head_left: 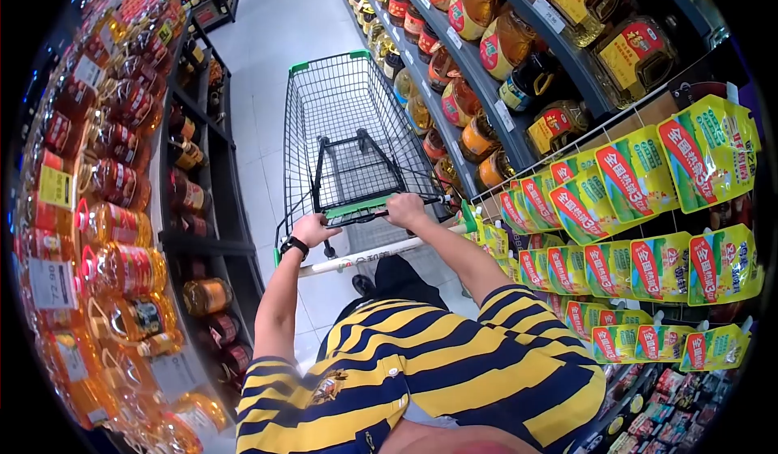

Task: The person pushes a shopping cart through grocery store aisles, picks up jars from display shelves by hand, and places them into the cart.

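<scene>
The left hand (314,230) and right hand (405,210) grip the long, green-trimmed black wire cart's (344,142) near end; it points far.

Fingers (397,208) on cart (356,208); bottles (126,269) alongside

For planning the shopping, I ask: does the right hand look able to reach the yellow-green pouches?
Probably yes: the pouches hang on the person's right and nothing visible blocks the way, though the right hand would first have to leave the shopping cart.
</scene>
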{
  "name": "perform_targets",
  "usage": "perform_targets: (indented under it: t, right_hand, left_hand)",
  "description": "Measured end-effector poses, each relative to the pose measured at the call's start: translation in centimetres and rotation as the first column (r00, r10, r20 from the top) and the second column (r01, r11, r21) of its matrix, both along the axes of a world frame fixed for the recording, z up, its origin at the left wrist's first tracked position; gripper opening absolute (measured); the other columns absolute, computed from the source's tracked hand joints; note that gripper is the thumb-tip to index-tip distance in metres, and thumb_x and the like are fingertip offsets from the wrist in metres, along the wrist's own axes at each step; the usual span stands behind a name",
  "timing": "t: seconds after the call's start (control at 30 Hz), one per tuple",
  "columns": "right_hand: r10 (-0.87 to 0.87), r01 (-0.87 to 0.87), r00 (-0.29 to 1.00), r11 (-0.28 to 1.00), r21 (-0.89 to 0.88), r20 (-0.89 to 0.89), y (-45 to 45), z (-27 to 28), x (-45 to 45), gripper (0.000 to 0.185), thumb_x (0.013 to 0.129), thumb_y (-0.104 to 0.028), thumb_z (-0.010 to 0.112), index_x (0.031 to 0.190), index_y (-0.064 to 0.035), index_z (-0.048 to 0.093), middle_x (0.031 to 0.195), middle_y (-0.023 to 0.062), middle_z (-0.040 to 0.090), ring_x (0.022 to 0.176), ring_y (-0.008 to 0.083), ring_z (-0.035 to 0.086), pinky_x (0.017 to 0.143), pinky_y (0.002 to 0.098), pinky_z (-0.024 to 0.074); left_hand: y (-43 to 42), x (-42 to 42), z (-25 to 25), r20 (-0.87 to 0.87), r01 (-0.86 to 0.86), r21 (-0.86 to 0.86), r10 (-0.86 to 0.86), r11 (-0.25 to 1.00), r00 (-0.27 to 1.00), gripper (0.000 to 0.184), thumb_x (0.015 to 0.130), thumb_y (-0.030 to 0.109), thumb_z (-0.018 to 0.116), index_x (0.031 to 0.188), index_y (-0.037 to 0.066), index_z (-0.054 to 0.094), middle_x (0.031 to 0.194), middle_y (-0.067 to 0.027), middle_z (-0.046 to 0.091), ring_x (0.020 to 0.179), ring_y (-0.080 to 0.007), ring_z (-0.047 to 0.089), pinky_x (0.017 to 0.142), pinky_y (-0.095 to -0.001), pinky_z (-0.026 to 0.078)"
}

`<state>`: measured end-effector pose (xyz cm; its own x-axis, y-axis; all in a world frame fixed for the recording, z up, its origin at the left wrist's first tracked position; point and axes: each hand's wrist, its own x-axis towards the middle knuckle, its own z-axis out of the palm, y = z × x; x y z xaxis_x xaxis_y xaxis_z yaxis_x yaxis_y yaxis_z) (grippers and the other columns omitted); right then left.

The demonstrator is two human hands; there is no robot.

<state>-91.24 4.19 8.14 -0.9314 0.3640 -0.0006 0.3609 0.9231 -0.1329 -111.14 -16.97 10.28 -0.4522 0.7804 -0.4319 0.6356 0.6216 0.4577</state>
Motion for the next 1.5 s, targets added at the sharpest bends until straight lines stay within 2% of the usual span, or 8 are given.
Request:
perform_targets:
  t: [0.1,0.5,0.6,0.73,0.77,1.0,1.17,1.5]
  right_hand:
    - [0.005,-0.005,1.0,1.0,-0.004,0.0,1.5,-0.4,-1.1,0.044,0.076,-0.052,0.066,0.07,-0.0086,0.068,0.074,0.0117,0.067,0.069,0.03,0.067,0.061,0.0422,0.0535]
    - [0.017,-0.017,1.0,1.0,-0.024,-0.014,8.9,-1.0,-7.2,0.03,0.067,-0.038,0.072,0.071,-0.0091,0.068,0.076,0.0107,0.067,0.07,0.0288,0.068,0.062,0.0408,0.0545]
    - [0.045,-0.045,0.999,0.998,-0.04,-0.005,11.0,-0.5,-9.2,0.029,0.067,-0.037,0.072,0.071,-0.0089,0.068,0.076,0.0109,0.068,0.071,0.0287,0.068,0.063,0.0404,0.0545]
    - [0.039,-0.038,0.999,0.997,-0.065,0.025,13.5,0.3,-11.7,0.03,0.066,-0.037,0.073,0.073,-0.0087,0.069,0.077,0.0104,0.068,0.073,0.0286,0.068,0.064,0.04,0.0544]
    - [0.053,-0.047,0.996,0.996,-0.074,0.078,14.3,0.6,-12.3,0.03,0.072,-0.039,0.069,0.078,-0.0097,0.072,0.082,0.0111,0.069,0.077,0.0279,0.069,0.067,0.0398,0.0542]
    - [0.058,-0.054,0.995,0.997,-0.058,0.085,18.5,0.6,-15.6,0.03,0.07,-0.037,0.069,0.077,-0.0082,0.071,0.083,0.0127,0.07,0.076,0.0279,0.069,0.068,0.0392,0.0544]
    - [0.058,-0.044,0.98,0.996,-0.077,0.191,20.7,1.4,-17.2,0.027,0.071,-0.036,0.068,0.079,-0.0109,0.072,0.086,0.0103,0.07,0.083,0.0277,0.069,0.072,0.0395,0.0542]
    - [0.039,-0.04,0.982,0.999,-0.001,0.186,21.8,0.8,-19.7,0.033,0.073,-0.042,0.067,0.078,-0.01,0.072,0.083,0.01,0.071,0.079,0.0264,0.069,0.07,0.0383,0.0538]
  left_hand:
    - [1.1,-1.1,0.0,-0.005,-0.002,0.033,0.003,0.999,1.0,0.059,0.068,0.057,0.071,0.094,0.004,0.07,0.09,-0.0149,0.07,0.087,-0.0295,0.066,0.079,-0.0372,0.051]
    - [8.5,-6.2,1.4,-0.033,0.002,-0.031,-0.003,1.0,0.999,0.061,0.069,0.055,0.071,0.102,0.004,0.07,0.091,-0.0153,0.069,0.086,-0.0293,0.066,0.076,-0.0376,0.051]
    - [10.5,-8.1,1.4,-0.038,0.007,-0.025,-0.008,1.0,0.999,0.059,0.069,0.058,0.07,0.096,0.004,0.071,0.089,-0.014,0.07,0.086,-0.0295,0.066,0.078,-0.0376,0.051]
    - [12.9,-10.5,0.6,-0.038,-0.003,-0.024,0.002,1.0,0.999,0.06,0.069,0.058,0.07,0.097,0.005,0.071,0.09,-0.0142,0.07,0.087,-0.0294,0.066,0.079,-0.037,0.051]
    - [13.5,-11.2,0.1,-0.038,-0.01,-0.019,0.01,1.0,0.999,0.06,0.069,0.058,0.07,0.098,0.005,0.071,0.091,-0.0144,0.07,0.088,-0.0293,0.066,0.079,-0.0368,0.051]
    - [17.4,-13.7,0.1,-0.07,-0.048,-0.043,0.045,0.998,0.997,0.06,0.07,0.058,0.069,0.099,0.005,0.07,0.093,-0.0149,0.07,0.09,-0.03,0.066,0.081,-0.0377,0.051]
    - [19.3,-15.2,-0.4,-0.071,-0.04,-0.046,0.037,0.998,0.997,0.063,0.071,0.059,0.068,0.103,0.005,0.07,0.097,-0.0163,0.07,0.092,-0.0304,0.066,0.083,-0.0376,0.051]
    - [20.9,-18.0,0.9,-0.036,0.008,-0.009,-0.009,1.0,0.999,0.061,0.071,0.055,0.07,0.1,0.001,0.07,0.091,-0.0187,0.07,0.088,-0.0317,0.067,0.083,-0.0385,0.051]
